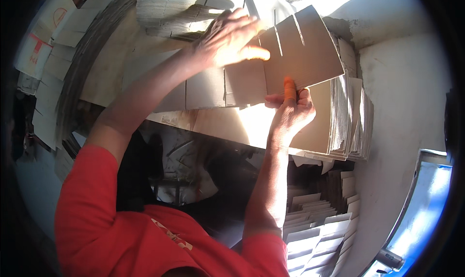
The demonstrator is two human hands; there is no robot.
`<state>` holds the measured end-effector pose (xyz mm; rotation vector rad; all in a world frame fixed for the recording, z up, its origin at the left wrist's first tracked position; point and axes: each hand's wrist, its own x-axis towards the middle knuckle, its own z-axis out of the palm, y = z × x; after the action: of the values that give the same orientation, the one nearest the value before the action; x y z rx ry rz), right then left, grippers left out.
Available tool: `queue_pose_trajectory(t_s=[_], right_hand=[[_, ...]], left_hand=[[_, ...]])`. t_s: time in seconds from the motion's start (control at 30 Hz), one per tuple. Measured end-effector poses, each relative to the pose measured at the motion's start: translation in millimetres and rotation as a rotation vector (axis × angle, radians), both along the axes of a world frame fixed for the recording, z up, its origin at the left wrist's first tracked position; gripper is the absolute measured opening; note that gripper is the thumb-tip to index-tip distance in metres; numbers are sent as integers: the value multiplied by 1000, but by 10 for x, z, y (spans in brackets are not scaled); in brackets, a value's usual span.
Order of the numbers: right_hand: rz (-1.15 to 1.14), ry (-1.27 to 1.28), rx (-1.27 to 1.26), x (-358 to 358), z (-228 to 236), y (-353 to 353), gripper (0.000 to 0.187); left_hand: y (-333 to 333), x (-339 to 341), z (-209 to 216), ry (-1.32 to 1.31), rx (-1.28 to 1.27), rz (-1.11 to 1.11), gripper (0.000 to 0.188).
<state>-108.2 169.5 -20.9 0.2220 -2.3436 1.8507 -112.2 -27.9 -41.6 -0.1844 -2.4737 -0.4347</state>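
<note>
My right hand (290,110) pinches the lower edge of a slotted grey cardboard sheet (302,52) and holds it tilted up over a tall stack of the same sheets (348,122). My left hand (230,37) lies flat with fingers spread on the sheet's left part, where a folded cardboard strip (213,88) extends to the left. Sunlight falls across the sheet and both hands. Red sleeves cover my upper arms.
A pile of cardboard blanks (174,10) lies at the back of the work surface. More cut pieces are stacked at lower right (319,228) and far left (48,49). A white wall (407,98) rises on the right, with a blue-lit opening (426,204) beside it.
</note>
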Motion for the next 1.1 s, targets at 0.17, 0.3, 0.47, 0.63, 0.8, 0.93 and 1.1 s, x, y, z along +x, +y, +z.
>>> queue_pose_trajectory(t_s=[0.17, 0.3, 0.47, 0.63, 0.8, 0.93, 1.1], right_hand=[[-53, 5, 142, -19, 51, -66, 28], [-126, 23, 228, -110, -27, 56, 32], [-108, 8, 208, -111, -42, 56, 23], [-92, 48, 201, -102, -62, 57, 24], [-72, 10, 129, -41, -13, 17, 29], [-44, 25, 159, -51, 6, 1, 26], [8, 107, 218, -50, 21, 39, 25]], left_hand=[[-458, -742, -445, -68, -100, 258, 59], [-389, -855, -306, -402, -40, 74, 26], [-433, -816, -291, -170, -279, -8, 12], [-497, -772, -332, -113, -288, -114, 12], [-323, -679, -313, -160, -77, -159, 16], [-99, -490, -296, -186, 30, -215, 18], [40, -187, -187, -21, -273, -357, 19]])
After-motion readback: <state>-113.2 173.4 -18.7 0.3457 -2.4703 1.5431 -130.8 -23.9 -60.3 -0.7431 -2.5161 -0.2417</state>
